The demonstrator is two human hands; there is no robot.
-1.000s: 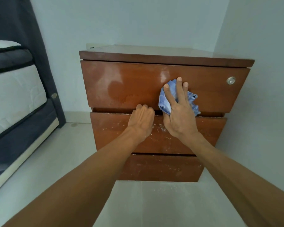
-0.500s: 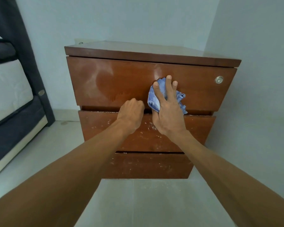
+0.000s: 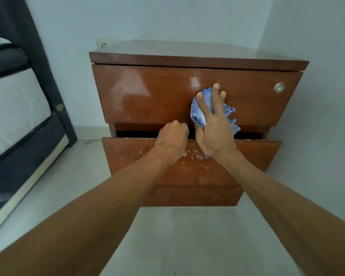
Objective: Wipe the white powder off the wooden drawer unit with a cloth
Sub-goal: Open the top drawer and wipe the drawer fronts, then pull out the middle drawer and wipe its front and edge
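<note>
Pale-walled corner, wooden drawer unit (image 3: pixel 197 100). Right hand (image 3: pixel 215 134) flat, fingers spread, pressing blue cloth (image 3: pixel 199 112). Left hand (image 3: pixel 172 139) fisted on the middle drawer (image 3: pixel 247 156) lip (powder (image 3: pixel 195 154) directly beneath both).

One head-worn wide-angle view looks forward and down, close to the drawer unit (image 3: pixel 187 96).

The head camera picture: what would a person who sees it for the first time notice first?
First, the right hand pressing a crumpled blue cloth flat against the top drawer front of the wooden drawer unit. Beside it, the left hand curls over the upper edge of the middle drawer, which stands slightly open and is speckled with white powder.
</note>
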